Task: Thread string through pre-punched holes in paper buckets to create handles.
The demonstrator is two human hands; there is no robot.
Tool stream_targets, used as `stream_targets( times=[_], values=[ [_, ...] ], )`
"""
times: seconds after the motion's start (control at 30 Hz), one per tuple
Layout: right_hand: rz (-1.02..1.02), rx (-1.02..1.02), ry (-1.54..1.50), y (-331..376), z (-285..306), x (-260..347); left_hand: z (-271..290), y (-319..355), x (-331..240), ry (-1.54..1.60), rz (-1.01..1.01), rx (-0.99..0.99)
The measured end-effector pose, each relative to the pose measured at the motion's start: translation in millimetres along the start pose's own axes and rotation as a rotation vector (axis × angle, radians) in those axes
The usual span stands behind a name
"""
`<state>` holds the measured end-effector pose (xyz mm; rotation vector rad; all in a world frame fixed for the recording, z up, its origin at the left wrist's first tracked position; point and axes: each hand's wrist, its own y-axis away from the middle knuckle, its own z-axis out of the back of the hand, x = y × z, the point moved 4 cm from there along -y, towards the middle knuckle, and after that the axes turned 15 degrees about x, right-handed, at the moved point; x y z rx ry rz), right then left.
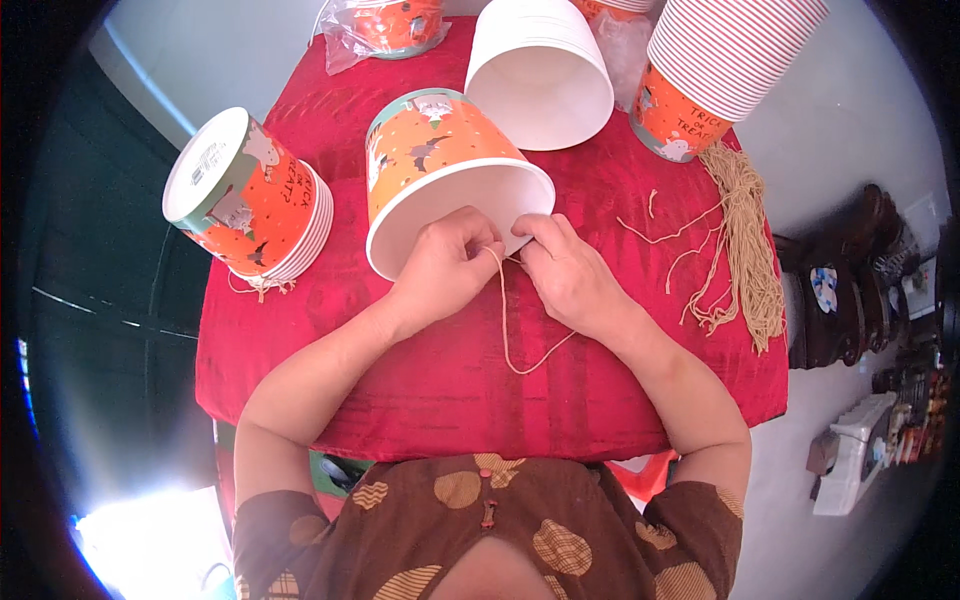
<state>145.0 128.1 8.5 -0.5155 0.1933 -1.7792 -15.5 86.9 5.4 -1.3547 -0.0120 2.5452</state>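
An orange paper bucket [440, 140] with Halloween pictures lies tipped on the table, its white mouth toward me. My left hand [452, 262] reaches into the mouth at the near rim, thumb and forefinger pinched on a tan string [506, 325]. My right hand [565, 270] is closed beside it at the rim's right side, fingertips pinched where a short bit of the string shows. Between the hands the string hangs in a loose loop over the cloth and passes under my right hand. The fingertips partly hide the string's ends.
A red cloth covers the table [450, 420]. At left, upside-down stacked buckets [245, 200] have string at their rim. A white bucket [540, 90] lies behind, near a tall stack [730, 60]. A bundle of tan strings [745, 250] hangs at the right edge. A plastic-wrapped bucket [390, 28] stands far back.
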Motion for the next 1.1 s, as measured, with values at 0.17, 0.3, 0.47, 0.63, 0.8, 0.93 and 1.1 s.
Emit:
stream_targets(
  times=[0.17,0.3,0.47,0.63,0.8,0.93,1.1],
  values=[
    [0.009,-0.002,-0.008,0,-1,-2,-5,-3,3,0.295,0.108,0.102],
    [0.003,0.004,0.005,0,-2,-3,-4,-2,-7,0.062,0.081,0.088],
    [-0.017,0.012,-0.016,-1,-4,-2,-4,-2,-6,-0.071,-0.002,0.0],
    [-0.015,0.007,-0.027,-2,-3,-2,-5,-3,-5,-0.082,0.048,-0.002],
    [-0.03,0.03,-0.027,-3,-3,-3,-6,-6,-1,-0.098,0.075,-0.014],
    [-0.03,0.045,-0.028,-2,-5,-6,-7,-6,-1,-0.108,0.078,-0.024],
    [-0.024,0.025,-0.029,0,-7,-7,-9,-4,-1,-0.109,0.026,-0.043]
  ],
)
